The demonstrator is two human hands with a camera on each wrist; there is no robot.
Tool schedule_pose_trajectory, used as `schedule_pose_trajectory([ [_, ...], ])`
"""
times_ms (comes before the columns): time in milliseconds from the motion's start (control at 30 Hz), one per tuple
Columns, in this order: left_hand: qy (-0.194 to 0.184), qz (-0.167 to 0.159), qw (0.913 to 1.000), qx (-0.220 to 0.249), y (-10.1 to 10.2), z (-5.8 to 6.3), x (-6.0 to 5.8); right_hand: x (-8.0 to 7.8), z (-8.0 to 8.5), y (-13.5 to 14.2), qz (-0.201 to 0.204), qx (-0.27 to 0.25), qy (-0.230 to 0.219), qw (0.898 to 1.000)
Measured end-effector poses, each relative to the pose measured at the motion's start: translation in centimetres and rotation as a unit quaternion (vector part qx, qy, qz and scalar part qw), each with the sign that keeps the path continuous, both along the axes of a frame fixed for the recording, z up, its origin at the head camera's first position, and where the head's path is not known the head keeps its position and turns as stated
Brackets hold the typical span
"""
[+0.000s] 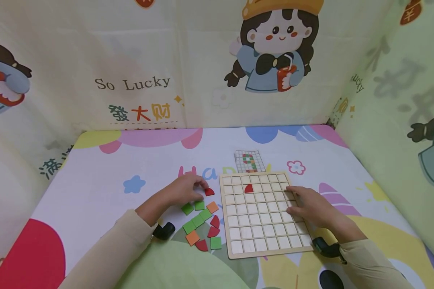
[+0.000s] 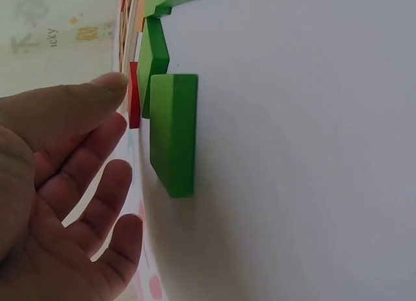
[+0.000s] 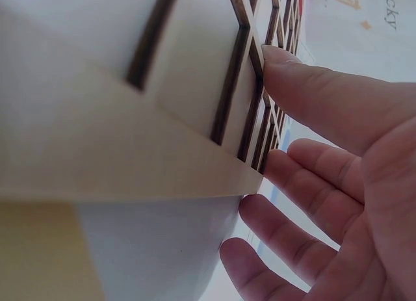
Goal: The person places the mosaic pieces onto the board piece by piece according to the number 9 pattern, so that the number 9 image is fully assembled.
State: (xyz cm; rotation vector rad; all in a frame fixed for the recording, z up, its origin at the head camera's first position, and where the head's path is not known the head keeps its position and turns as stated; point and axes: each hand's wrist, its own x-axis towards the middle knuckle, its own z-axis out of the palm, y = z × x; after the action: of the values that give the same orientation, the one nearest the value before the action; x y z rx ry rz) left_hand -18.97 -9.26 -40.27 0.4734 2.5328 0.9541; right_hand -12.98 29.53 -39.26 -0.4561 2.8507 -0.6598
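Note:
My left hand (image 1: pixel 186 189) reaches over the table with fingers loosely bent, its fingertips right at a red quarter-circle piece (image 1: pixel 210 192). In the left wrist view, thumb and fingers stand apart, with green blocks (image 2: pixel 174 132) beside them. A wooden grid board (image 1: pixel 235 255) lies flat, with one red quarter-circle (image 1: pixel 248 188) in a square of its second row. My right hand (image 1: pixel 312 206) rests at the board's right edge. The right wrist view has its thumb over the grid and the other fingers extended along the outer edge.
Left of the board lie loose green squares (image 1: pixel 197 220), orange squares (image 1: pixel 193 238) and red quarter-circles (image 1: pixel 201 245). Behind the board is a printed pattern card (image 1: pixel 240 161) with a coloured figure on a grid. A patterned cloth (image 1: pixel 94 176) covers the table, and printed curtains (image 1: pixel 202 52) surround it.

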Motion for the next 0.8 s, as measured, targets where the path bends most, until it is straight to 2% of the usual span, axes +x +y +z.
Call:
schedule_pose_trajectory([
  [300, -0.012, -0.002, 0.9999, -0.008, -0.66, -0.28, 0.45, -0.04, -0.08, 0.03, -0.001, -0.001, 0.003, 1.000],
  [500, -0.019, -0.014, 0.9997, 0.003, -0.99, -0.30, 0.81, -0.03, -0.12, 0.03, 0.000, 0.008, 0.007, 1.000],
  [800, -0.014, -0.022, 0.9996, -0.010, -0.87, -0.40, 0.93, 0.03, -0.20, 0.06, 0.000, 0.005, 0.005, 1.000],
])
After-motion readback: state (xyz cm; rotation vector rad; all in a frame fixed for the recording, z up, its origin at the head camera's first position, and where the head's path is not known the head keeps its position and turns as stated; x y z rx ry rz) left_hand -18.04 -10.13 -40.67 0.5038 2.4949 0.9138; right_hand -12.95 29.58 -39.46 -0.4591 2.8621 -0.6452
